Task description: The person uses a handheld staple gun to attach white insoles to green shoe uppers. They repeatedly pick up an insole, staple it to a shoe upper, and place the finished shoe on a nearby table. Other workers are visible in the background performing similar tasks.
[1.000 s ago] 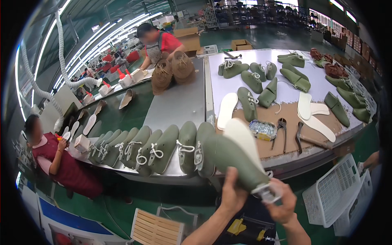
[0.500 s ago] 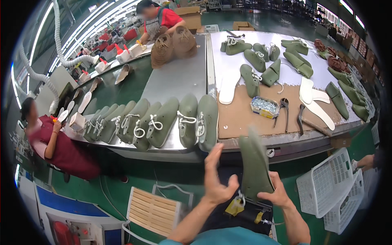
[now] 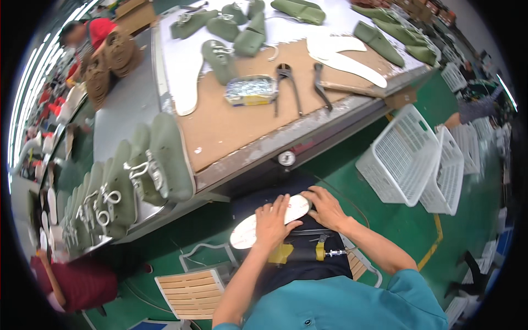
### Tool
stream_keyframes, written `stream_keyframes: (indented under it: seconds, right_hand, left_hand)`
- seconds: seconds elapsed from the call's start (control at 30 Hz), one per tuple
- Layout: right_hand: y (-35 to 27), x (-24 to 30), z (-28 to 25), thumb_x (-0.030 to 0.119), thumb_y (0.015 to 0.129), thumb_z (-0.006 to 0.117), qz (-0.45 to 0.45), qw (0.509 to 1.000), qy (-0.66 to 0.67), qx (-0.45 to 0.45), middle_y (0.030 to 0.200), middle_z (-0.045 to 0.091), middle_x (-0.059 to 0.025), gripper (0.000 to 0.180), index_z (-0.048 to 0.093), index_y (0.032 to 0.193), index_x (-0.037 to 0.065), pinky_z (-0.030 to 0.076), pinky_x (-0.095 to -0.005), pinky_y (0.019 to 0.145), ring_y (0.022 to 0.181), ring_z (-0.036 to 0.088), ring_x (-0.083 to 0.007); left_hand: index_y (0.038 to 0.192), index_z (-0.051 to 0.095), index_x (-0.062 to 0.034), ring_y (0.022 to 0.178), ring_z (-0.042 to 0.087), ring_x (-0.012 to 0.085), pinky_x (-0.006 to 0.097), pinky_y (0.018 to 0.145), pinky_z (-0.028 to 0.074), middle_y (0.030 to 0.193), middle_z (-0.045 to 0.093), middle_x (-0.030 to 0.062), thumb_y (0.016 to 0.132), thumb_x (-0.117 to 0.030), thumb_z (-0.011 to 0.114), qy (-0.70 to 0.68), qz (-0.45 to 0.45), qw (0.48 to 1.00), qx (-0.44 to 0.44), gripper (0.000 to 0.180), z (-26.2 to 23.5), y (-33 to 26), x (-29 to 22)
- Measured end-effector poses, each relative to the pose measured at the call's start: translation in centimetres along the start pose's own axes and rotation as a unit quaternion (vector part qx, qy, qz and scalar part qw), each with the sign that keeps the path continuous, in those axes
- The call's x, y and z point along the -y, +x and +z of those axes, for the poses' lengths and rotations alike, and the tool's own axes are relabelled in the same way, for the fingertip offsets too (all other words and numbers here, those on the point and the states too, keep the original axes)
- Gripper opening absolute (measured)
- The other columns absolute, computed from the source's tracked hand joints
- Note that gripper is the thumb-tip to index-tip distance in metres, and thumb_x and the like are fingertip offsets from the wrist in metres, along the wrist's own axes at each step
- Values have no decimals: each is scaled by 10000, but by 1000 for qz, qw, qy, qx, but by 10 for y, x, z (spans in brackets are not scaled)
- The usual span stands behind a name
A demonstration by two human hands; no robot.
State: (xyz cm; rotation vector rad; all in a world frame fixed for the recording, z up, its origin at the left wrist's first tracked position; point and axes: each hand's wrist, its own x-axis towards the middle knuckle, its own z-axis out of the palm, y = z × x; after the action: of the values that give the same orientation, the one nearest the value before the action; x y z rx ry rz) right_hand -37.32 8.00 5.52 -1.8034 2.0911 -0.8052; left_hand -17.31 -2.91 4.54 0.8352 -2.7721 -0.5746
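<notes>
A white shoe sole [image 3: 270, 218], bottom side up, flat across the lap, just below the edge of the workbench [image 3: 231, 124]. Left hand [image 3: 273, 221] spread flat on top of the sole, fingers out, pressing on the middle part. Right hand [image 3: 325, 206] curled round the far end of the sole, fingers bent over the edge, thumb side hard to see. Under the sole, a dark shape, likely the shoe itself, mostly hidden. Just below the hands, a small tool with yellow parts [image 3: 308, 254] lying on the dark apron.

Further out, on the brown bench top: a pair of black pliers [image 3: 287, 82], a second dark tool [image 3: 320, 82] just beside it, and a small shiny packet [image 3: 250, 91] to the left. Flat white sole shapes [image 3: 344, 58] behind those. Green shoe tops [image 3: 220, 58] scattered at the back of the bench. On the left, a long row of green shoes with white laces [image 3: 126, 181] standing side by side on a grey belt [image 3: 124, 104].

On the right, white plastic baskets [image 3: 410, 159] tipped on the green floor [image 3: 396, 220]. Low down on the left, a wooden slat seat [image 3: 190, 291]. Far left, a person in a dark red top [image 3: 80, 286]; at the top left, another person in red [image 3: 99, 30] beside a stack of brown shoes [image 3: 107, 60].
</notes>
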Motion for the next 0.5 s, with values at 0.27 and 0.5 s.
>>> stream_keyframes:
  seconds: [0.27, 0.5]
  right_hand:
    - [-84, 77, 10, 342, 885, 776, 9, 969, 9, 247, 1018, 703, -169, 517, 590, 1266, 47, 551, -476, 875, 985, 702, -367]
    - [-76, 84, 9, 282, 972, 652, 60, 932, 67, 352, 1025, 674, -234, 517, 499, 1429, 95, 533, -540, 904, 982, 685, -444]
  left_hand:
    - [1479, 509, -83, 1140, 590, 318, 487, 953, 411, 1400, 606, 82, 862, -534, 763, 2, -1, 1000, -4, 805, 7, 13, -3]
    - [1451, 526, -69, 1168, 571, 322, 492, 970, 401, 1329, 613, 132, 860, -504, 776, -20, 6, 1000, -8, 774, 5, 12, -3]
